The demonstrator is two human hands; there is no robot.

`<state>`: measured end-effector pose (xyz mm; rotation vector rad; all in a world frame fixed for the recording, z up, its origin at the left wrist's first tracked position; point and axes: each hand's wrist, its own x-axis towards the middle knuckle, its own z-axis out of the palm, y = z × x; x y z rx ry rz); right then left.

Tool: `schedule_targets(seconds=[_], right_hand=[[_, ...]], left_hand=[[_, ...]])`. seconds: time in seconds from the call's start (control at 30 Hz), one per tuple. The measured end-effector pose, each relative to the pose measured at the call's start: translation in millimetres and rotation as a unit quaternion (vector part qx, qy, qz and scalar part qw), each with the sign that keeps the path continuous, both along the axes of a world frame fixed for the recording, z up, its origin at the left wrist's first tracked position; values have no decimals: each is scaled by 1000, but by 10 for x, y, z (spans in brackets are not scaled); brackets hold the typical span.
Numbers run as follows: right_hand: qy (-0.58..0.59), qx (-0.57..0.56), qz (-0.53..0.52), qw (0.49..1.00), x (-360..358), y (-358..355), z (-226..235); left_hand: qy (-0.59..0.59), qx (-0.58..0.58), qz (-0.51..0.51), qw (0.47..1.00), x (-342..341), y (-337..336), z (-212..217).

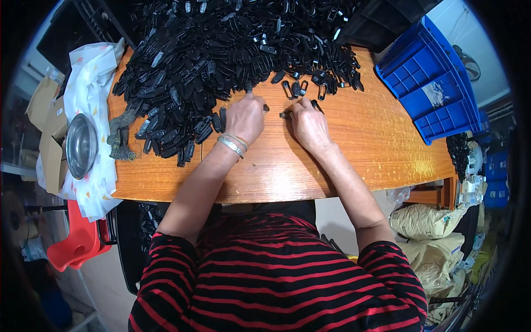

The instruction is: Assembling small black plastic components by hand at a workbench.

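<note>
My left hand [245,117], with bracelets at its wrist, is closed at the near edge of a big heap of black plastic clips [193,66]. A small dark piece [266,108] shows at its fingertips, its kind too small to tell. To its right, my right hand [311,126] is curled in a pinch with a small black plastic part [285,115] at its fingertips. Another black piece [317,105] sticks out beside its knuckles. Just beyond that hand lie several loose clips, among them an open black loop [287,90]. Both hands are low over the wooden table [265,171].
A blue crate [431,83] stands tilted at the right edge. On the left, a metal bowl [81,146] rests on white plastic sheeting [91,83], near a knitted glove [120,135]. A red chair [77,240] stands lower left; tan sacks [428,221] are lower right.
</note>
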<state>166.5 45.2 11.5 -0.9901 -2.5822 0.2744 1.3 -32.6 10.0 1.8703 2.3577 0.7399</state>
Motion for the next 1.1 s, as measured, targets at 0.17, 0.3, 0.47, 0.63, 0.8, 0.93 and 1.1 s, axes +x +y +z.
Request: schedule_targets(seconds=[0.17,0.3,0.47,0.63,0.8,0.93,1.1], right_hand=[[-20,-15,29,999,106,-73,73],[77,-27,32,996,111,-110,132],[281,-219,-21,934,-29,-300,331],[285,-222,-20,932,-71,-356,375],[275,-168,11,947,-62,-370,369],[294,-179,17,939,-74,-418,385],[305,-163,26,938,-65,-428,371]], left_hand=[[-417,52,16,907,-37,-22,-19],[-634,62,-6,771,3,-77,76],[-724,57,-66,684,7,-165,87],[-722,73,-91,682,62,-197,86],[-725,82,-125,672,26,-223,43],[-738,91,-135,655,25,-244,13],[-737,102,-117,658,73,-259,50]])
